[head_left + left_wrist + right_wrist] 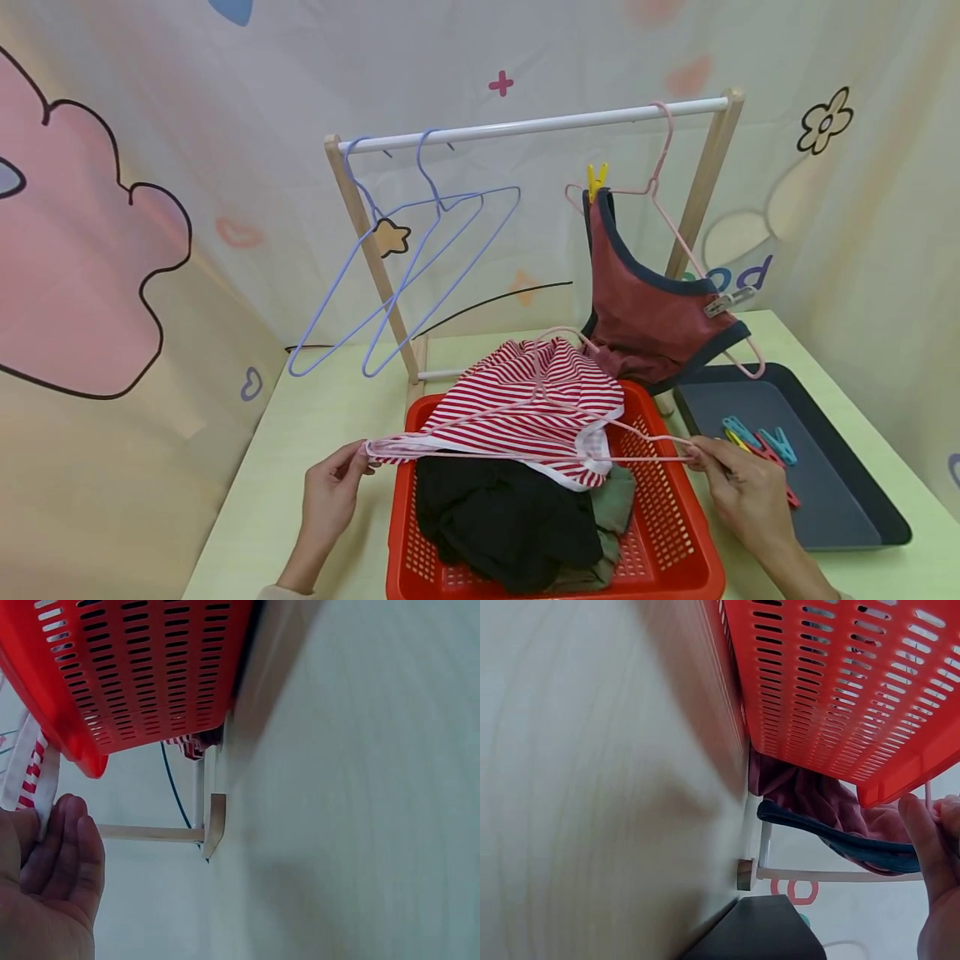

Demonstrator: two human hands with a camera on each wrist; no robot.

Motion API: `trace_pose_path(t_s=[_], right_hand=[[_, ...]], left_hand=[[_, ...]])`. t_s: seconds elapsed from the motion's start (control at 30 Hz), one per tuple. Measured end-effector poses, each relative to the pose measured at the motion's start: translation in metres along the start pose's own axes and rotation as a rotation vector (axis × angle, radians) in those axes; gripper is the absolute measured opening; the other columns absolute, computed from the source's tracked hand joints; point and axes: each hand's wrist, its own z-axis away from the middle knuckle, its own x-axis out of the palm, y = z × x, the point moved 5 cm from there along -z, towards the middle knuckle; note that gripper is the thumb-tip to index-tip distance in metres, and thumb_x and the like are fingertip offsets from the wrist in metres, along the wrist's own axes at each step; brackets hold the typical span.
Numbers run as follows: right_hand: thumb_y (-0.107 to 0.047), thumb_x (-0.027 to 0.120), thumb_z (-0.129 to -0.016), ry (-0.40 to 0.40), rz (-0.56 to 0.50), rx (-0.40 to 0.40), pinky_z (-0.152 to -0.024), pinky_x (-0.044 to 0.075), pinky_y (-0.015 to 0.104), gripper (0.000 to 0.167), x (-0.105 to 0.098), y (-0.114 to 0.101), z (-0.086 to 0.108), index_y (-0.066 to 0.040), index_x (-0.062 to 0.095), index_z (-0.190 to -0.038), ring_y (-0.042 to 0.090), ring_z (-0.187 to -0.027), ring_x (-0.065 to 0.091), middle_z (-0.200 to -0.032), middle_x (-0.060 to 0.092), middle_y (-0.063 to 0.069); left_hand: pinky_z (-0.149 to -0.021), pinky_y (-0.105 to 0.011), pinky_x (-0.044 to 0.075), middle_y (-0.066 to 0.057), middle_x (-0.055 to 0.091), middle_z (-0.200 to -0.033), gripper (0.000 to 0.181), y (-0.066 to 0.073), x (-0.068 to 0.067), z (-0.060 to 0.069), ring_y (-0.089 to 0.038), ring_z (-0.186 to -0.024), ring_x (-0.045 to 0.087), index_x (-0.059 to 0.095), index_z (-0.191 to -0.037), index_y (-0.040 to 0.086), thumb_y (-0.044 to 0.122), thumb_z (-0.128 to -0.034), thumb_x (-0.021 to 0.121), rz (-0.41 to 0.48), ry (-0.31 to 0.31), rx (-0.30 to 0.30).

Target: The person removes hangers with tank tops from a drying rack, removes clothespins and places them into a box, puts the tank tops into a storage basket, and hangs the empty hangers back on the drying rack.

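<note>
A pink wire hanger [645, 459] spans the space between the two hands, above a red basket [701, 542]. At its left end my left hand [330, 492] pinches the hanger corner with the white-edged strap [34, 769] of a red-and-white striped garment [517, 387]. Thumb and fingers of my right hand [750, 492] grip the opposite corner, where no cloth shows. The striped garment lies behind and under the hanger, partly over a black cloth [502, 521] and a green cloth [617, 496] in the basket.
Behind stands a rack with a white bar [510, 129], carrying two blue hangers [367, 372]. A maroon garment [652, 308] hangs there, held by a yellow clothespin [597, 183] and a grey one [729, 302]. A dark tray [847, 504] with several clothespins [783, 446] sits right.
</note>
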Motion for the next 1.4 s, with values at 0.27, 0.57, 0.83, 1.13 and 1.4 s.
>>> trace_pose_path(t_s=[0.27, 0.57, 0.83, 1.13, 1.4], right_hand=[[0.016, 0.078, -0.068, 0.021, -0.02, 0.022, -0.063, 0.045, 0.002, 0.029, -0.002, 0.002, 0.002, 0.001, 0.076, -0.093, -0.021, -0.07, 0.059, -0.076, 0.075, 0.013], [0.018, 0.076, -0.068, 0.036, -0.043, 0.004, -0.063, 0.047, 0.004, 0.03, -0.001, 0.001, 0.001, 0.001, 0.075, -0.093, -0.022, -0.072, 0.059, -0.077, 0.075, 0.012], [0.019, 0.077, -0.067, 0.039, -0.043, -0.01, -0.063, 0.047, 0.003, 0.03, 0.0, -0.001, 0.001, 0.001, 0.075, -0.091, -0.021, -0.071, 0.06, -0.077, 0.075, 0.012], [0.017, 0.078, -0.068, 0.032, -0.032, -0.009, -0.064, 0.047, 0.003, 0.03, -0.002, -0.003, -0.001, 0.0, 0.076, -0.092, -0.021, -0.071, 0.06, -0.076, 0.075, 0.009], [0.017, 0.078, -0.066, 0.042, -0.027, -0.015, -0.067, 0.045, 0.001, 0.031, -0.002, -0.006, -0.002, 0.001, 0.076, -0.092, -0.022, -0.073, 0.059, -0.076, 0.074, 0.012]], left_hand=[[-0.067, -0.016, 0.051, -0.005, 0.07, -0.084, 0.014, 0.023, 0.007, 0.005, -0.005, -0.075, 0.063, 0.076, -0.1, 0.003, -0.002, -0.0883, 0.068, 0.023, -0.049, 0.216], [-0.088, -0.027, 0.055, 0.01, 0.069, -0.107, 0.022, 0.044, 0.03, 0.02, -0.008, -0.104, 0.063, 0.077, -0.107, 0.015, 0.007, -0.0872, 0.072, -0.197, -0.269, 0.314], [-0.095, -0.023, 0.051, 0.006, 0.067, -0.12, 0.038, 0.036, 0.025, 0.019, -0.008, -0.108, 0.063, 0.064, -0.124, 0.021, 0.003, -0.0912, 0.062, -0.064, -0.304, 0.07], [-0.086, -0.025, 0.054, 0.001, 0.074, -0.106, 0.024, 0.06, -0.001, 0.013, -0.007, -0.096, 0.067, 0.065, -0.122, 0.016, 0.014, -0.0992, 0.057, -0.173, -0.151, 0.252], [-0.067, -0.017, 0.055, 0.007, 0.073, -0.093, 0.015, 0.089, 0.017, 0.01, -0.002, -0.078, 0.065, 0.073, -0.105, 0.015, 0.017, -0.0904, 0.07, -0.378, -0.301, 0.464]])
